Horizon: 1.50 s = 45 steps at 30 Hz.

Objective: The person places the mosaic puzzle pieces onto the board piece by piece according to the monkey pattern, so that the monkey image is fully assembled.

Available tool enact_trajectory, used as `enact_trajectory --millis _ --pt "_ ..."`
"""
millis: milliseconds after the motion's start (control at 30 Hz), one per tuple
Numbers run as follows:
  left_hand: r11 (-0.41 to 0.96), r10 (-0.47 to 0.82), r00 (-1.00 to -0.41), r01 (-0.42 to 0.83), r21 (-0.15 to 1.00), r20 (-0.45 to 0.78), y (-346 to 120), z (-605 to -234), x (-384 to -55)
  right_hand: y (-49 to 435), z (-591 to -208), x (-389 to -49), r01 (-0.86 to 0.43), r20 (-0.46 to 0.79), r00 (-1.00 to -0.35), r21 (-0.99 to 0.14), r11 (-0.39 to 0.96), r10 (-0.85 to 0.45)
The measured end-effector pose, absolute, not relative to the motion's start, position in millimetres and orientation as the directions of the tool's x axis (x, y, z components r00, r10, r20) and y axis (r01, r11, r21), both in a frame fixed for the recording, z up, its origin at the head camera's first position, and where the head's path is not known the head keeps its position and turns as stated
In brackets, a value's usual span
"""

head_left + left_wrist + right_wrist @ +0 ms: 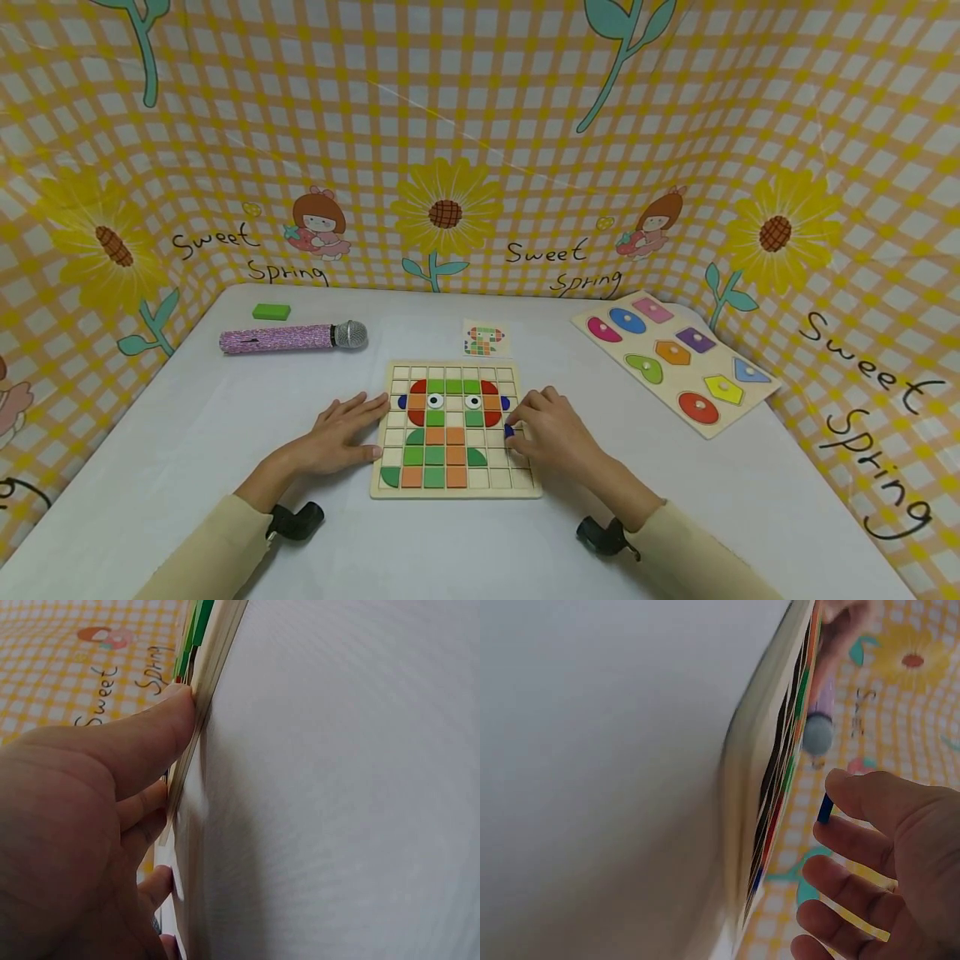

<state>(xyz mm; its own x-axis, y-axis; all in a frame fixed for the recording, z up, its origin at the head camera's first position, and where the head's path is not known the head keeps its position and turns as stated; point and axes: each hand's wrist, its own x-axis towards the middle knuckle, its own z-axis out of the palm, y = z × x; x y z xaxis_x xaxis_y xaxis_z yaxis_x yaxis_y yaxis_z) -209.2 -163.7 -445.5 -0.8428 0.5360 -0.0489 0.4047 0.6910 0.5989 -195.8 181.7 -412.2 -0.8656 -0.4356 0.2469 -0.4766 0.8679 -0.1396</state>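
A wooden grid board [491, 492] lies on the table, with red, orange, green and blue pieces and two eye pieces set in its squares. My right hand [558, 433] is over the board's right side. Between its thumb and index finger it pinches a small dark blue piece [826, 808], held off the board's surface in the right wrist view. My left hand [337, 437] rests at the left edge, thumb and fingers stretched out against the board's side. Behind the board lies a pattern card [487, 338] printed with a similar coloured figure.
At the back left lie a purple glittery microphone [281, 338] and a green block [271, 312]. A knobbed shape puzzle board [675, 379] is at the right. Checked, flower-printed cloth [480, 108] walls in the back and sides of the white table [420, 550].
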Motion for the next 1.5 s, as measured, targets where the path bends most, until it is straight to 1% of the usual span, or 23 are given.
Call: enact_trajectory --millis 200,400,500,700,1067,1300,1500 --pt "0.688 0.543 -0.838 0.416 0.595 -0.042 -163.4 -446.2 -209.8 141.9 -413.3 -190.1 -0.598 0.277 -0.788 -0.128 0.792 -0.550" --pt "0.693 0.539 -0.840 0.404 0.597 -0.057 -163.7 -446.1 -209.6 110.9 -413.1 -186.9 -0.651 0.231 -0.755 -0.150 0.744 -0.614" --pt "0.696 0.538 -0.841 0.403 0.594 -0.061 -164.1 -445.5 -209.5 97.2 -411.3 -186.7 -0.654 0.195 -0.755 -0.161 0.739 -0.626" --pt "0.688 0.550 -0.834 0.417 0.594 -0.051 -164.7 -444.8 -209.4 72.7 -410.4 -187.8 -0.656 0.144 -0.754 -0.149 0.740 -0.640" --pt "0.688 0.558 -0.827 0.417 0.594 -0.065 -165.4 -443.3 -209.5 48.7 -415.0 -190.9 -0.659 0.133 -0.751 -0.118 0.742 -0.646" --pt "0.699 0.544 -0.835 0.393 0.597 -0.087 -164.6 -443.0 -210.2 42.6 -417.1 -191.7 -0.644 0.131 -0.764 -0.109 0.757 -0.632" --pt "0.697 0.546 -0.834 0.399 0.596 -0.081 -164.5 -445.2 -211.2 42.3 -417.5 -191.2 -0.640 0.132 -0.768 -0.117 0.759 -0.627"
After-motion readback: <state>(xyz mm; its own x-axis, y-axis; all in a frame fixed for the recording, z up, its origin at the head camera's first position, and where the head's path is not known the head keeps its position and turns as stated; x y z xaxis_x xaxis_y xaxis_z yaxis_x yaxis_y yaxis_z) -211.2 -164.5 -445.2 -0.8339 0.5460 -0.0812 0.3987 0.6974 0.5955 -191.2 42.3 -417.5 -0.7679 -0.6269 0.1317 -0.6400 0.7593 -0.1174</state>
